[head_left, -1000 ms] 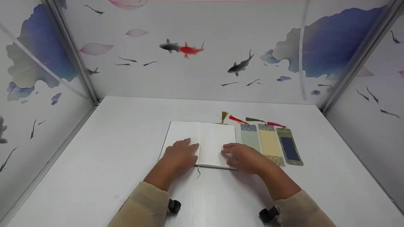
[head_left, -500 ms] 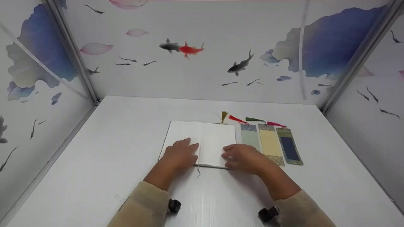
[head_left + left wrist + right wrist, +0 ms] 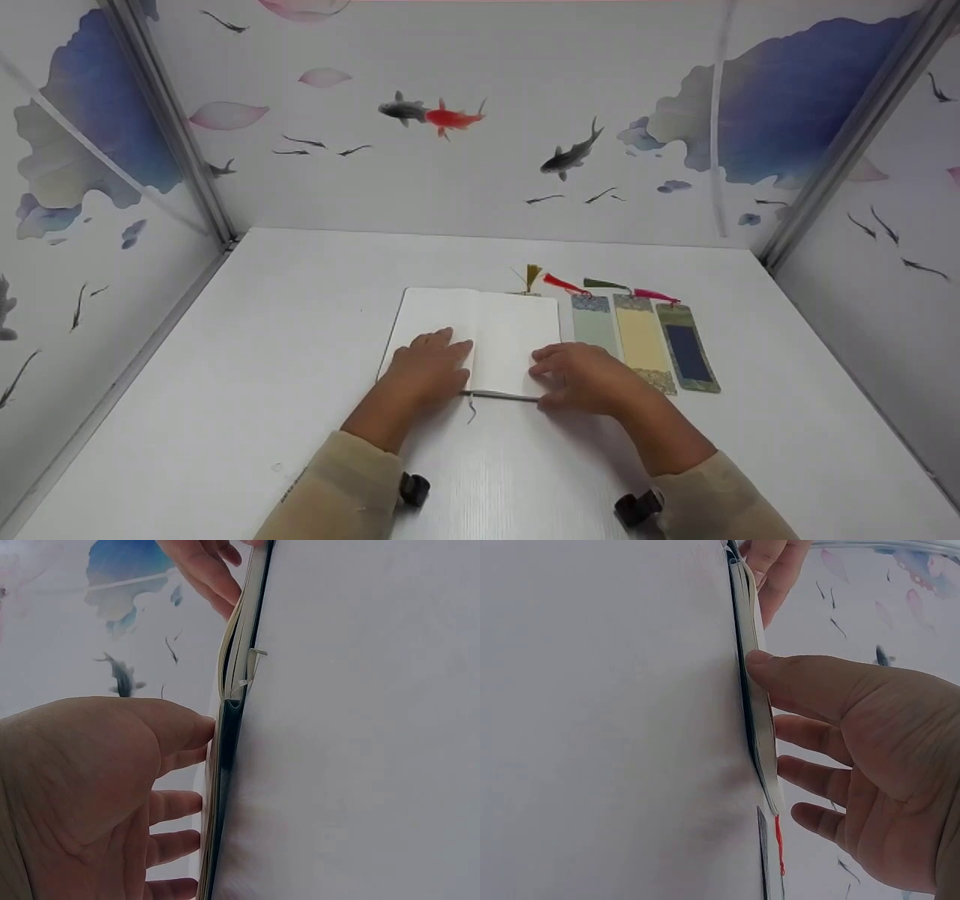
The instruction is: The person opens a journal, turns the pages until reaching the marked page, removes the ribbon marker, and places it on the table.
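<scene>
An open notebook (image 3: 504,330) with blank pages lies on the white table. My left hand (image 3: 429,371) rests on its left page, fingers extended. My right hand (image 3: 586,379) touches the right page near the lower corner; in the right wrist view the thumb (image 3: 759,660) sits against the near edge of the page block, other fingers on the page side. A thin ribbon (image 3: 472,410) hangs from the spine's near end. At the notebook's far edge an olive tassel (image 3: 533,277) sticks out, with a narrow patterned strip below it; the rest is hidden.
Right of the notebook lie a pale green bookmark (image 3: 594,326) with a red tassel, a cream bookmark (image 3: 641,337) with a dark green tassel and a navy bookmark (image 3: 687,352) with a pink tassel. Printed panels (image 3: 480,187) wall the table's back and sides.
The right thumb has shifted slightly along the notebook's near right corner, and the right fingers have moved a little on the page. The left hand has stayed still.
</scene>
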Action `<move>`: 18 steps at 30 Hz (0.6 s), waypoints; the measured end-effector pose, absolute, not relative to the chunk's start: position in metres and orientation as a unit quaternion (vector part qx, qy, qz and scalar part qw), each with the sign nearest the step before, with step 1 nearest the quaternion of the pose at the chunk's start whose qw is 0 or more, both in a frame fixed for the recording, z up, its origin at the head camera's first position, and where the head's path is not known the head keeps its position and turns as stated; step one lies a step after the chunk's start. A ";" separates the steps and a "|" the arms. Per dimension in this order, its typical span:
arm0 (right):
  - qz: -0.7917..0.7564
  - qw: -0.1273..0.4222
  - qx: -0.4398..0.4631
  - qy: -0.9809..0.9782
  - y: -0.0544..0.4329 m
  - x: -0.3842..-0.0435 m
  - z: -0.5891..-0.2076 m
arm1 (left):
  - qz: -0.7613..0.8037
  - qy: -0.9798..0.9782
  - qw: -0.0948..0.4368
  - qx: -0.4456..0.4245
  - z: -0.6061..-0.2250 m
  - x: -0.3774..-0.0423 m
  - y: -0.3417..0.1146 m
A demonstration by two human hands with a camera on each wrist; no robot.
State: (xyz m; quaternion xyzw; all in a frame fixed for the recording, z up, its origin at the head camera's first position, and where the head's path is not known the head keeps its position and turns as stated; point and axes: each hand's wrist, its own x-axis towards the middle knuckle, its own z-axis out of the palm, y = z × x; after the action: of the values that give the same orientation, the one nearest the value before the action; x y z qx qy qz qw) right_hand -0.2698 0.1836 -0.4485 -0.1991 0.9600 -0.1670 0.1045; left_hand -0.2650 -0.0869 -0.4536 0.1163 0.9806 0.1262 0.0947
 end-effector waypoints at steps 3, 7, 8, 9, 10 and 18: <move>-0.169 0.108 -0.191 0.961 0.183 -0.270 -0.448 | 0.126 0.981 0.095 0.116 -0.454 -0.266 -0.087; -0.176 0.111 -0.194 0.959 0.184 -0.270 -0.446 | 0.129 0.980 0.098 0.114 -0.453 -0.267 -0.087; -0.179 0.112 -0.195 0.958 0.184 -0.270 -0.445 | 0.130 0.980 0.098 0.113 -0.454 -0.267 -0.087; -0.181 0.112 -0.195 0.957 0.185 -0.270 -0.445 | 0.131 0.980 0.098 0.113 -0.454 -0.267 -0.087; -0.185 0.111 -0.194 0.957 0.185 -0.270 -0.444 | 0.130 0.980 0.097 0.113 -0.454 -0.268 -0.087; -0.213 0.084 -0.172 0.958 0.188 -0.269 -0.442 | 0.125 0.981 0.083 0.122 -0.455 -0.267 -0.088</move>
State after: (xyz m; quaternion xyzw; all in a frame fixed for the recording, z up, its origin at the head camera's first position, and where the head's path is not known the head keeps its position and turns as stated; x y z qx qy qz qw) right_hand -0.2691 0.1880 -0.4420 -0.1720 0.9580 -0.2133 0.0845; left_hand -0.2666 -0.0875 -0.4552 0.1221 0.9810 0.1254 0.0834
